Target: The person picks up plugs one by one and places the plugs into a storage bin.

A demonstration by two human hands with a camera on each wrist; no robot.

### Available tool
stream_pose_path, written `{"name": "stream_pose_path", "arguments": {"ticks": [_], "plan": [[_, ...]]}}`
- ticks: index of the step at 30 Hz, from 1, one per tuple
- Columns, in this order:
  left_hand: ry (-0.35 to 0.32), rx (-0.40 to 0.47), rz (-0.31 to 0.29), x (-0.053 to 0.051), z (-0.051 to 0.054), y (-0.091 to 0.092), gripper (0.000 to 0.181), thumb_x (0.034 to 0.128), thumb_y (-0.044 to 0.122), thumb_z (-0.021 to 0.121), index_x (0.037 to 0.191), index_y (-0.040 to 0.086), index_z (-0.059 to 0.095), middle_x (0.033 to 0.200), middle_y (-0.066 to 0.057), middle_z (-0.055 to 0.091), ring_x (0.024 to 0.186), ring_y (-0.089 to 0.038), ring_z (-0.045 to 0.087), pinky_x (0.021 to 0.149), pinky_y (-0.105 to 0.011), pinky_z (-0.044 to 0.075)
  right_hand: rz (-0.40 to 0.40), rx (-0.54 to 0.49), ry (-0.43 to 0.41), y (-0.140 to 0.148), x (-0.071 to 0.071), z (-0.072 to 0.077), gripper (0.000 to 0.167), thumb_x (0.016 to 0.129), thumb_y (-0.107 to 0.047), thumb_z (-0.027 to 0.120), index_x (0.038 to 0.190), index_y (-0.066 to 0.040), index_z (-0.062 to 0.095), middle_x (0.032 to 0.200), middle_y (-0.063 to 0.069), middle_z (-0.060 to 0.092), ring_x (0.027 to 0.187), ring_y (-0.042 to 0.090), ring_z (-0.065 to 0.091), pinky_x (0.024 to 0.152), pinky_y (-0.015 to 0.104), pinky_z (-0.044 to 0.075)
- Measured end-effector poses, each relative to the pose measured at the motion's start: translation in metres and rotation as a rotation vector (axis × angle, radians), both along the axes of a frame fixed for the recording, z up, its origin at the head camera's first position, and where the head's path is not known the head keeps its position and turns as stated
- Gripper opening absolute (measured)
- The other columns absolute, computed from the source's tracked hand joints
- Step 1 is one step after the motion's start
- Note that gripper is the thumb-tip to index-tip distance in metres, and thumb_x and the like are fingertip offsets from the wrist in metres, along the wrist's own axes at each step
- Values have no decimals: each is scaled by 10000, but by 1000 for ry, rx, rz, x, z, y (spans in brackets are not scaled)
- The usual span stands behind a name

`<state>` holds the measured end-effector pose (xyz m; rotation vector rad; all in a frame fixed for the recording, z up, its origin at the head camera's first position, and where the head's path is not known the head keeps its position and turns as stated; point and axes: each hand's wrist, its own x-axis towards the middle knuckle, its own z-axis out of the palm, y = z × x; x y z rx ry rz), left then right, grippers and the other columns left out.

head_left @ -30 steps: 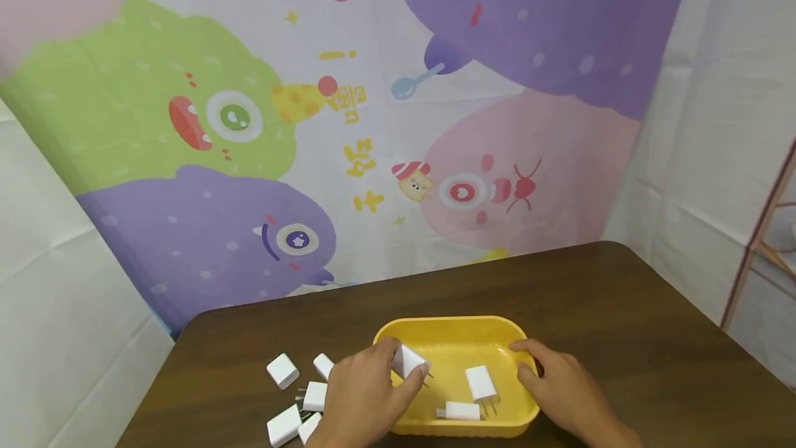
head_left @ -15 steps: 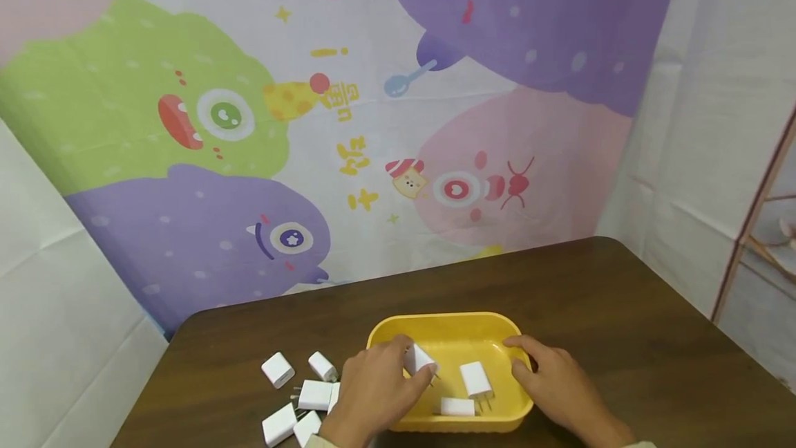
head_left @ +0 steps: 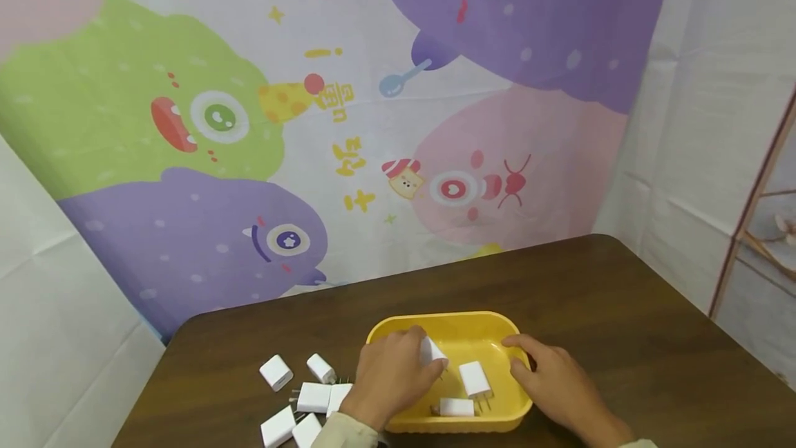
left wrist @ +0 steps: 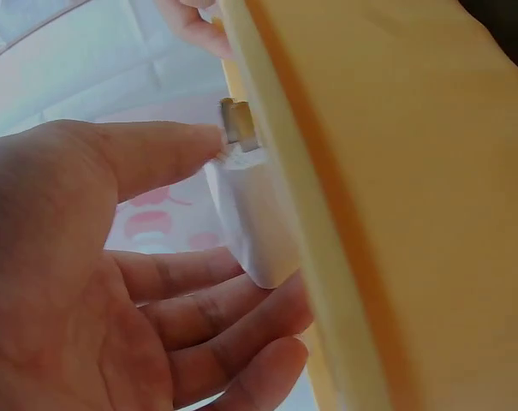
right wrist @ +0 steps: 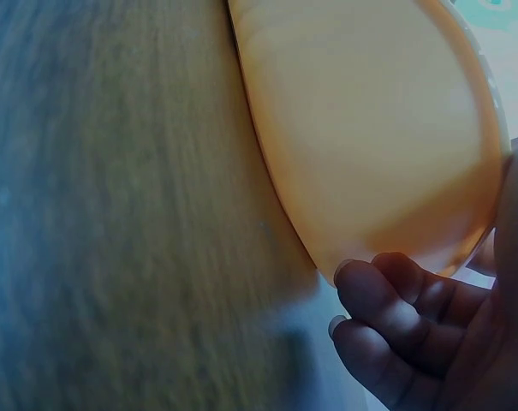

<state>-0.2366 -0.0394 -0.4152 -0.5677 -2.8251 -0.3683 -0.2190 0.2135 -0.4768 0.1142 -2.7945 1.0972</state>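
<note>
My left hand (head_left: 398, 373) holds a white plug-in charger (head_left: 432, 350) between thumb and fingers, over the left part of a yellow plastic tray (head_left: 457, 425). The left wrist view shows this charger (left wrist: 254, 214) with its metal prongs near the thumb tip, close to the tray rim. My right hand (head_left: 560, 382) grips the tray's right end, with fingers (right wrist: 387, 295) against the outside wall in the right wrist view. Inside the tray lie two more white chargers, one larger charger (head_left: 475, 379) and one charger on its side (head_left: 456, 406) by the front wall.
Several white chargers lie loose on the dark wooden table (head_left: 560, 282) left of the tray, among them a separate charger (head_left: 276, 372) and a slim charger (head_left: 320, 368). A cartoon-printed cloth (head_left: 367, 240) hangs behind the table.
My left hand has moved a little to the right and farther over the tray with the charger. The right hand keeps its grip on the tray's end. The head view has shifted slightly.
</note>
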Motion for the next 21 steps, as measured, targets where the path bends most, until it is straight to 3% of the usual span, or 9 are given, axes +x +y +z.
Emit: {"name": "stream_pose_path", "arguments": {"ticks": [8,14,21], "plan": [[-98,-45,-31,-8,0,11,405,834,491,763,948,109,693,727,30,635,619,-139,577,572,-344,477,-3,5,23,1,0,0,279,948,-192,647,1222,-230,683,599,-65,455,488,85,366,500,278,363],[-73,-125,-16,-11,0,18,370,842,449,772,931,105,671,726,13,608,590,-128,535,536,-330,453,-5,9,13,1,1,1,279,951,-198,646,1225,-240,680,599,-60,451,499,95,368,506,286,362],[-70,-135,7,-14,-3,18,392,844,467,750,976,104,687,724,8,614,581,-128,523,517,-328,437,1,16,11,0,0,0,268,954,-195,642,1216,-232,683,600,-72,452,497,84,359,507,281,367]]}}
